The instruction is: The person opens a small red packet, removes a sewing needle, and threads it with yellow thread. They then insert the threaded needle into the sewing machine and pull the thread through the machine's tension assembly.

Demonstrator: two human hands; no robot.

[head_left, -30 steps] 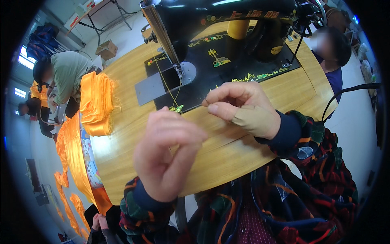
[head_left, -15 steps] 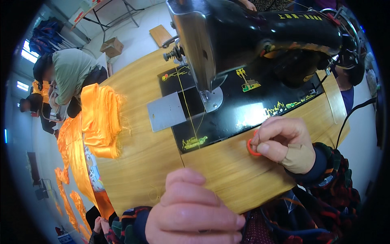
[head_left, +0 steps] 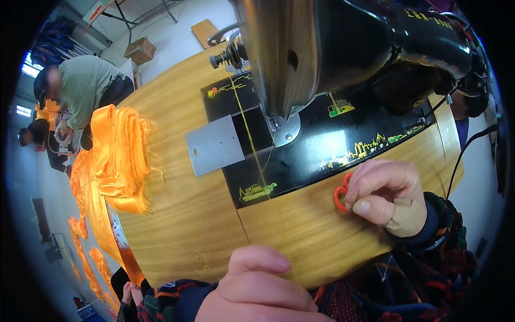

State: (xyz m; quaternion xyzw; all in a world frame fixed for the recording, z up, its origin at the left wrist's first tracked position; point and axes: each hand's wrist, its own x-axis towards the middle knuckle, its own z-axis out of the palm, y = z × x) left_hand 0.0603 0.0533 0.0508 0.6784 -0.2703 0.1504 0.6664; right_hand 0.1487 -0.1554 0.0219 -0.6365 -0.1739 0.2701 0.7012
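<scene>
My right hand (head_left: 389, 193) is closed in a pinch, thumb against forefinger, at the front right of the wooden table. Beside its fingertips stick out the red finger loops of small scissors (head_left: 339, 199); the blades are hidden by the hand. A tan patch covers the base of the thumb. My left hand (head_left: 263, 287) hovers low at the table's front edge, fingers loosely bent and somewhat apart, with nothing visible in them; its thumb is hidden. Ahead stands a black sewing machine (head_left: 343, 51), its needle area above the bed (head_left: 316, 155). Yellow thread (head_left: 244, 121) runs across the bed.
A folded stack of orange satin (head_left: 120, 155) sits at the table's left, more cloth hanging off the edge. Loose thread (head_left: 202, 262) lies near my left hand. A metal slide plate (head_left: 214, 145) juts from the bed. Another person (head_left: 88, 83) bends over work at far left.
My right hand has shifted slightly right, the red loops moving with it. My left hand has sunk lower and a little right. The view has tilted, bringing the machine head nearer.
</scene>
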